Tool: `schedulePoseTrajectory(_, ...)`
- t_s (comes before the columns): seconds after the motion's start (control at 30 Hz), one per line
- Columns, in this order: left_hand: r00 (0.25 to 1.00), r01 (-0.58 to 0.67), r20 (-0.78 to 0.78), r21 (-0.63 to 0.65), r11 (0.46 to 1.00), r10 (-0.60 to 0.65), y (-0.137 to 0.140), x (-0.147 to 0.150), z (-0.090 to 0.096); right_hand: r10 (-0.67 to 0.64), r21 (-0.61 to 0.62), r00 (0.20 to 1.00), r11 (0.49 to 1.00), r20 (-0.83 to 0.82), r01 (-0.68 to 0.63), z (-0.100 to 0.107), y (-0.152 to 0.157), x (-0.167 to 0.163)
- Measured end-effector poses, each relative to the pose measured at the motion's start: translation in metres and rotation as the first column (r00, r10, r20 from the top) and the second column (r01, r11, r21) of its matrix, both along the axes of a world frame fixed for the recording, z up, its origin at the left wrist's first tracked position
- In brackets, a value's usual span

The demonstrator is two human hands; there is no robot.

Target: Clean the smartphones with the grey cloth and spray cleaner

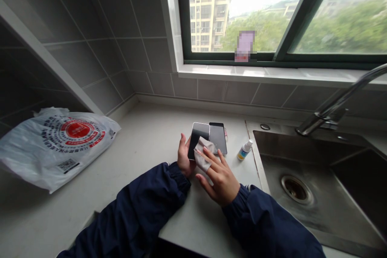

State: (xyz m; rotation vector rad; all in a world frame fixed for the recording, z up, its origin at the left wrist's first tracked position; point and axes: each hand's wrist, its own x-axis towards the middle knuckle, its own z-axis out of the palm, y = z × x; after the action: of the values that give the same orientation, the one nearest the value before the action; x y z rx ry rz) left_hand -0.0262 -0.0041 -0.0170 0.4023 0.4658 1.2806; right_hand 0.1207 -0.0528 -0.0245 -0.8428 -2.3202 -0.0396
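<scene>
My left hand [184, 157] grips a dark-screened smartphone [199, 135] with a light rim by its left side, thumb pointing up along the edge. A pale wiping cloth [202, 162] lies over the lower right of that screen. The fingers of my right hand [220, 177] are stretched out over the cloth and press it against the glass. Behind the held phone, a second dark phone [220, 137] rests on the counter, partly covered. To the right stands a small white spray bottle [244, 150] with a blue and yellow label.
A white plastic bag [60, 145] with red print fills the counter's left side. At right are a steel sink [320, 205] and a chrome faucet [326, 113]. The tiled wall and window sill [242, 71] bound the pale counter [145, 141] at the back.
</scene>
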Motion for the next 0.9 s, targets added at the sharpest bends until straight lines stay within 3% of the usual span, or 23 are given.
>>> schedulePoseTrajectory(0.23, 0.999, 0.026, -0.038, 0.040, 0.999, -0.025, -0.0014, -0.0002, 0.0024, 0.016, 0.055, 0.998, 0.998, -0.059, -0.013, -0.0004, 0.0002, -0.0004)
schedulePoseTrajectory(0.53, 1.000, 0.010, -0.001, 0.102, 0.995, -0.009, 0.0004, 0.0036, 0.0062, -0.121, -0.054, 0.992, 0.991, -0.028, 0.120, -0.0055, -0.0018, -0.0016)
schedulePoseTrajectory(0.9, 0.993, 0.109, -0.071, 0.205, 0.973, -0.096, -0.0045, 0.0078, 0.0004, -0.213, -0.146, 0.971, 0.970, -0.109, 0.196, -0.0084, 0.0006, -0.0041)
